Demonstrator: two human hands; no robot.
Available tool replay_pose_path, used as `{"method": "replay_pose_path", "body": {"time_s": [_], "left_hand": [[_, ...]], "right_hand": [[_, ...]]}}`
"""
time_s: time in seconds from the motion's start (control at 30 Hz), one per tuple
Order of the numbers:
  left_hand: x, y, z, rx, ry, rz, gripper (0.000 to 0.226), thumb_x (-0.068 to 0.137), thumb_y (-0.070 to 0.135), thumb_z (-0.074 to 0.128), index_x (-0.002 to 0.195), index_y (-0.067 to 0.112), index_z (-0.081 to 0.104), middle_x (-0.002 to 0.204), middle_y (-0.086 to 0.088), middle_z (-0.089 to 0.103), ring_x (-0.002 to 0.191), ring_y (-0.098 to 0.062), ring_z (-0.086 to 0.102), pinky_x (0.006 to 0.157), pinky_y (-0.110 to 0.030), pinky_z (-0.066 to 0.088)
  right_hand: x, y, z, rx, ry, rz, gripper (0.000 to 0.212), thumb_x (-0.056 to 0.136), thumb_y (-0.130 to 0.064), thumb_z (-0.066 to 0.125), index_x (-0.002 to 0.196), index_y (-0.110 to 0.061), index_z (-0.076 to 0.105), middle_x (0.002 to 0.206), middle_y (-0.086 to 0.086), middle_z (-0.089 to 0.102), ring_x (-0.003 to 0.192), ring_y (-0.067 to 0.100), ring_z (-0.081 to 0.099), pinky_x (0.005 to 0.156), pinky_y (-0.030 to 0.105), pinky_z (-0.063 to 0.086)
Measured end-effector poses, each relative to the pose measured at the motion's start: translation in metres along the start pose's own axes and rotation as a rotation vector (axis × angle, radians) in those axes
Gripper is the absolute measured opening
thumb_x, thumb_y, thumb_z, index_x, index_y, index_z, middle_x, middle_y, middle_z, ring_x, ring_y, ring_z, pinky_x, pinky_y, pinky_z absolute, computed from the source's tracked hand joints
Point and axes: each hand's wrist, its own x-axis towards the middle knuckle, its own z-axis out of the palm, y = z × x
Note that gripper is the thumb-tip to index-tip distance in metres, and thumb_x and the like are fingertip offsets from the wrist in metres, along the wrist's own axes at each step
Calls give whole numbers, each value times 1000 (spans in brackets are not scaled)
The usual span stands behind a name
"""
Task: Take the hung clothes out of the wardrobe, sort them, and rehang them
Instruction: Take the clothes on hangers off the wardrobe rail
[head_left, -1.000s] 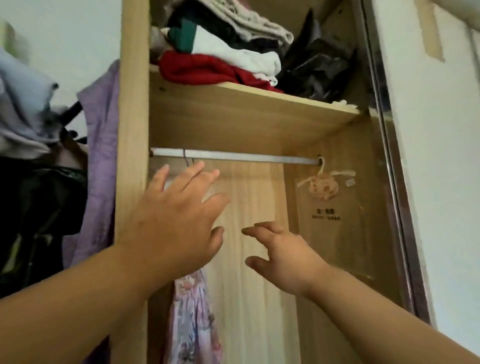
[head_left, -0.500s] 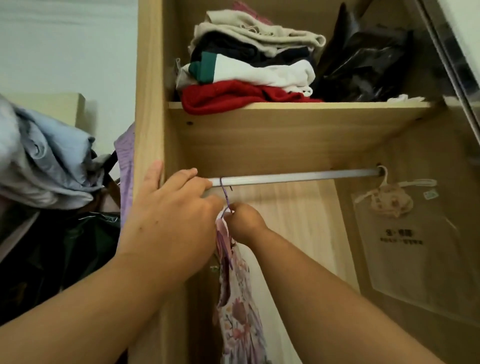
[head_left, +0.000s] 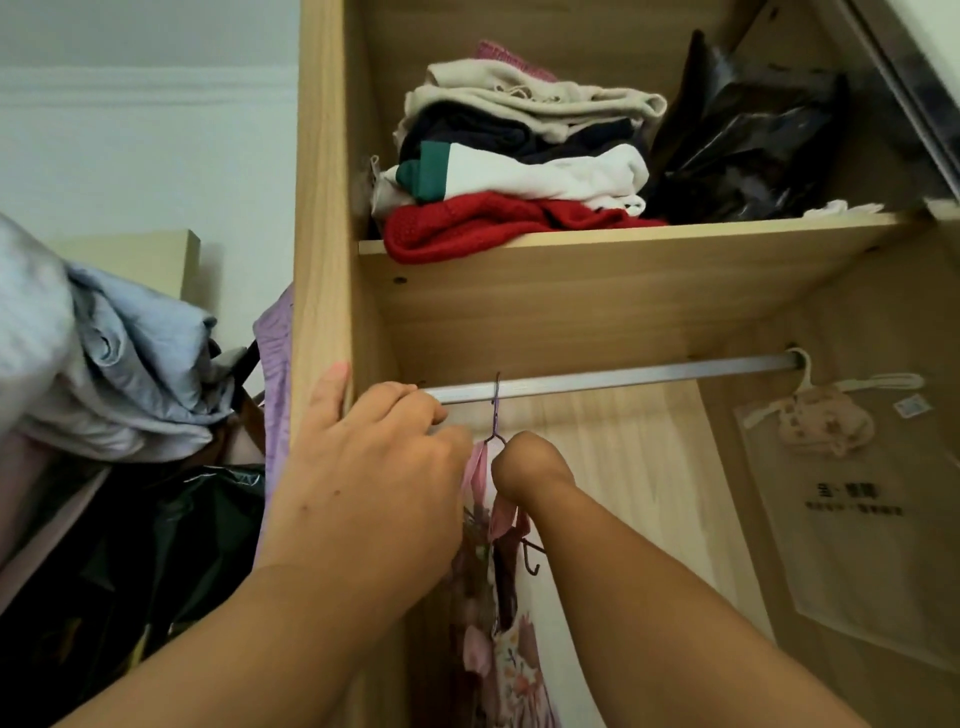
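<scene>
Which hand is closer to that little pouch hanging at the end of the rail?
Right. The right hand holds the hanger, left of and below the pouch; the left hand is farther left, at the wardrobe's side panel.

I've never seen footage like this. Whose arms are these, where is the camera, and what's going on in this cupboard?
No machine here: these are a person's two bare arms, filmed by one camera worn on their head, looking up into a wardrobe. The right hand grips a thin purple hanger just below its hook, which sits over the metal rail. A floral dress hangs from it. The left hand is curled beside it, thumb on the wardrobe's side panel; what its fingers hold is hidden. On the shelf above lie folded clothes and a black bag. A small pouch hangs at the rail's right end.
</scene>
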Motion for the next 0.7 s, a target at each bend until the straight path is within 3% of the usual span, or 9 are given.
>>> {"method": "replay_pose_path", "body": {"time_s": [0.07,0.13,0.2,0.3,0.4,0.5,0.53,0.6,0.7], "left_hand": [[0,-1,1,-6,2,1,8,69,24,66,73,29,70,85,7,67,94,-22,63,104,-51,21],[1,-1,1,4,-13,9,8,68,25,66,74,29,71,86,7,68,93,-22,63,104,-52,20],[1,-1,1,31,-37,16,10,65,29,69,75,29,71,86,8,67,93,-21,63,104,-53,20],[2,-2,2,76,-68,23,10,64,29,72,74,30,70,82,9,65,90,-20,62,104,-52,19],[2,2,1,96,-68,13,9,68,21,73,72,28,70,78,6,65,86,-23,61,104,-52,19],[-4,8,-3,83,-60,1,10,70,18,71,75,26,73,79,2,66,87,-26,61,104,-55,21],[-7,13,-2,51,-66,3,11,72,18,69,80,26,73,83,1,67,92,-27,61,105,-57,21],[-15,34,2,-84,-142,15,22,79,24,65,99,29,71,104,1,67,109,-24,56,107,-57,21],[-30,90,15,-378,-353,-9,47,90,37,51,136,39,43,147,7,41,137,-19,31,109,-50,21]], "right_hand": [[-2,5,-16,35,38,-25,17,87,-8,45,70,-9,47,82,9,58,75,28,54,64,28,41],[-5,11,-35,55,51,-63,16,90,-12,46,91,-6,60,99,14,64,89,32,61,66,27,40],[-10,19,-54,41,59,-76,25,91,-14,45,106,-5,63,106,16,64,98,31,63,67,25,38],[-22,38,-83,-67,124,-134,21,90,-12,44,90,-4,64,104,19,67,82,30,64,60,21,39],[-49,64,-112,-142,165,-210,24,93,-16,48,95,-1,66,106,22,66,95,34,61,67,26,38],[-93,94,-141,-79,150,-261,23,93,-19,55,87,0,67,92,21,67,81,32,60,62,32,39],[-110,107,-151,-37,139,-263,22,92,-19,57,85,0,67,86,19,67,74,30,61,60,32,42],[-144,132,-172,49,99,-238,17,90,-17,60,83,-3,67,76,11,67,59,16,61,46,20,43],[-200,171,-201,153,-19,-165,12,88,-13,62,80,-6,68,58,-5,61,44,3,50,41,13,36]]}}
